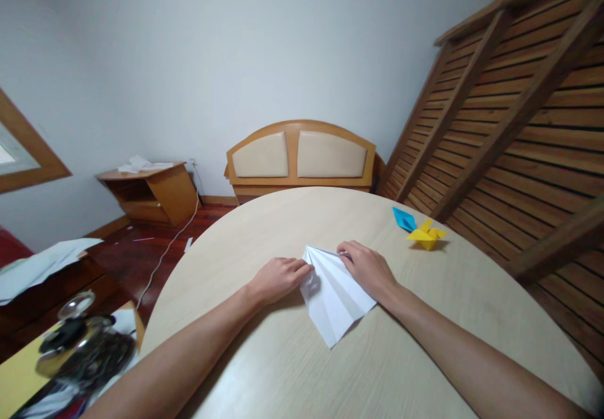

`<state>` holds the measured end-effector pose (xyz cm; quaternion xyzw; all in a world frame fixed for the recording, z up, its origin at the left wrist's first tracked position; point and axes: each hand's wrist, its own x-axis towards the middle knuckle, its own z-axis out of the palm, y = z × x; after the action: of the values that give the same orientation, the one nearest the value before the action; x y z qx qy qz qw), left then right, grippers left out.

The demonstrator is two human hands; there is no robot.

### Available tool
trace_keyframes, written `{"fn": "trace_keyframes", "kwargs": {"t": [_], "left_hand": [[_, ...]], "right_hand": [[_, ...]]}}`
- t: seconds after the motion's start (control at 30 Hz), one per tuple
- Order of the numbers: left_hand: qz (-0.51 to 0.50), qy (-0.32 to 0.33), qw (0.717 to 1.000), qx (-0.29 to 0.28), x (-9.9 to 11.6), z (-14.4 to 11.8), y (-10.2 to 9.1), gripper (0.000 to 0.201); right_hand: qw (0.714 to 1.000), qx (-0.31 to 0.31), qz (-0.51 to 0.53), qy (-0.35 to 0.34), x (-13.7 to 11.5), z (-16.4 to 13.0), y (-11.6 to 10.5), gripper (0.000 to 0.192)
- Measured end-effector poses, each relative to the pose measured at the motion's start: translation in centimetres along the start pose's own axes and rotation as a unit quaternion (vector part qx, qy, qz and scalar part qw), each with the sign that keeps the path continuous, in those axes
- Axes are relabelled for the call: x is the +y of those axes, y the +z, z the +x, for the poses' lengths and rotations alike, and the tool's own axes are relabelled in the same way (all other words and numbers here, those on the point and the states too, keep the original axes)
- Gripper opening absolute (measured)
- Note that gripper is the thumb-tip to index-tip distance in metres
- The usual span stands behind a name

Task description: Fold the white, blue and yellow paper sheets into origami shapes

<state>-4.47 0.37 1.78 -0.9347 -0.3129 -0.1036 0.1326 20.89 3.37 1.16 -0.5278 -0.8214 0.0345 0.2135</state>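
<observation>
A sheet of white paper (332, 306), creased in lines that fan out from its far corner, lies on the round table (264, 362). My left hand (282, 279) grips its left edge, fingers curled and thumb hidden. On the far right edge, my right hand (367, 267) pinches the paper between bent fingers. The near corner of the sheet points towards me. Beyond my right hand sit a yellow folded paper figure (427, 235) and a blue folded paper piece (404, 219), close together.
Behind the table stands a headboard (292, 155) with cream panels. Wooden slats (500, 129) lean along the right. At left are a small cabinet (165, 194), a white cable (165, 252) on the floor, and a cluttered surface with a glass teapot-like vessel (89, 343).
</observation>
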Motion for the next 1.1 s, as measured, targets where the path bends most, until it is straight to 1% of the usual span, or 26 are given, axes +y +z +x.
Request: {"fn": "trace_keyframes", "kwargs": {"t": [0.13, 0.23, 0.33, 0.47, 0.67, 0.77, 0.83, 0.93, 1.03, 1.1], "left_hand": [[-0.054, -0.025, 0.996, 0.067, 0.0, -0.6, 0.1, 0.025], [-0.083, -0.023, 0.992, 0.091, -0.1, -0.9, 0.0, 0.029], [-0.094, -0.008, 0.992, 0.087, -0.2, -1.1, -0.1, 0.029], [-0.094, 0.005, 0.993, 0.074, -0.1, -1.2, -0.1, 0.028], [-0.096, 0.014, 0.994, 0.049, 0.1, -1.0, -0.5, 0.027], [-0.124, 0.005, 0.991, 0.053, 0.4, -1.0, -0.9, 0.024], [-0.159, -0.037, 0.984, 0.076, 0.6, -0.9, -1.1, 0.021], [-0.229, -0.145, 0.955, 0.123, 0.6, -0.7, -1.5, 0.023], [-0.302, -0.251, 0.907, 0.154, 0.3, -0.4, -1.7, 0.023], [-0.356, -0.309, 0.865, 0.174, 0.0, -0.3, -1.6, 0.023]], "right_hand": [[1.0, 0.001, -0.003, -0.007, 0.0, -0.2, -0.1, 0.018], [1.0, 0.014, 0.001, -0.005, 0.0, -0.4, 0.0, 0.017], [1.0, 0.023, 0.004, -0.019, -0.1, -0.4, 0.1, 0.016], [0.998, 0.047, -0.02, -0.03, -0.2, -0.4, 0.1, 0.016], [0.999, 0.008, -0.02, -0.038, -0.4, -0.6, -0.1, 0.023], [0.999, -0.004, -0.011, -0.042, -0.5, -0.5, -0.1, 0.024], [1.0, 0.002, 0.001, -0.029, -0.5, -0.5, -0.1, 0.025], [0.998, 0.032, 0.05, 0.017, -0.2, -0.4, -0.5, 0.025], [0.984, 0.083, 0.139, 0.072, 0.2, -0.4, -1.1, 0.021], [0.97, 0.121, 0.192, 0.084, 0.5, -0.4, -1.5, 0.02]]}}
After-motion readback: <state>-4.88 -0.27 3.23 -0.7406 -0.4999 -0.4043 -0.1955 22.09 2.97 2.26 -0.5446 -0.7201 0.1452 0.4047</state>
